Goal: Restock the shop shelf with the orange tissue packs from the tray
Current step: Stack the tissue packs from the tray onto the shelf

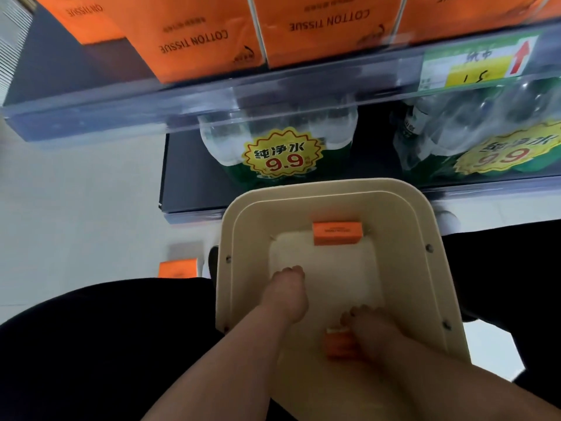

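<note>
While inside the tray (403, 268), right-hand fingers (361, 317) around one orange pack (340, 344).

One head-worn wide-angle view looks steeply down and forward, close over the cream tray (403, 226) on the person's lap, with the shelf (212, 98) edge near across the top.

Floor (76, 214): pale, smooth, evenly lit, open to the left. Shelving unit: dark upper board (60, 74) with clear plastic front rail (212, 95) running left to right. Price label (473, 65) on the rail, far right; green and yellow, red arrow, figures blurred. Lower shelf: shrink-wrapped bottled water packs (279, 147), each with a yellow starburst sticker reading 9.9. Ribbed pale panel (12, 41), far left, possibly a wall fitting.
</note>
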### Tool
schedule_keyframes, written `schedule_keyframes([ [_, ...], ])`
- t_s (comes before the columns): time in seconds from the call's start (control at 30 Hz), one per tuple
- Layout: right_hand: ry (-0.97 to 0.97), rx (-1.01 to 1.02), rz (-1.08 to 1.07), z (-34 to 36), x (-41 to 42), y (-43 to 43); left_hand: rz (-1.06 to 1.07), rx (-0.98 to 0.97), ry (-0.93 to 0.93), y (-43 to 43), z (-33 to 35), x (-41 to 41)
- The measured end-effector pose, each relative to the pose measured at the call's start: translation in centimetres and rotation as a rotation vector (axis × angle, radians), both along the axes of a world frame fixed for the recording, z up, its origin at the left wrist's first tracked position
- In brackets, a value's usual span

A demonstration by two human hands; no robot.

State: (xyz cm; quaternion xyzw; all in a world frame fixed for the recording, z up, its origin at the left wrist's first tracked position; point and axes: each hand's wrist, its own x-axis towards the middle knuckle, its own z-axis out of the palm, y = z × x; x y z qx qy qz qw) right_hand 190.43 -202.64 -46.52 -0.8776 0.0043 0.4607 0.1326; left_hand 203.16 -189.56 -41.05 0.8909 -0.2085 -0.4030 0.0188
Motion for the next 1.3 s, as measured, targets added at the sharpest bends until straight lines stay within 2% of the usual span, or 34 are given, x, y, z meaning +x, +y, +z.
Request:
schedule_keyframes([
  [0.13,-0.027,0.02,-0.074,0.1,0.1,0.0,0.008,0.004,0.009,0.1,-0.3,0.5],
  [0.23,-0.129,-0.016,-0.205,1.4,0.7,-1.3,0.008,0.009,-0.016,-0.6,-0.5,1.1],
  [0.37,-0.332,-0.087,-0.396,3.0,1.9,-3.3,0.023,-0.07,-0.117,-3.1,-0.8,1.8],
  [0.43,-0.371,-0.084,-0.45,3.3,2.4,-3.7,-0.017,-0.12,-0.211,-4.6,-0.9,2.1],
  [0.57,-0.358,-0.094,-0.417,3.3,3.2,-3.3,-0.197,-0.115,-0.326,-7.2,-0.6,3.1],
  [0.73,-0.372,-0.087,-0.323,3.3,4.0,-2.8,-0.374,-0.039,-0.302,-9.4,-1.4,4.4],
  [1.0,-0.371,-0.09,-0.283,3.0,4.7,-2.9,-0.475,0.108,-0.291,-9.8,-4.6,5.5],
  [1.3,-0.298,-0.121,-0.266,2.9,4.2,-2.8,-0.572,0.049,-0.368,-7.5,-4.2,5.3],
])
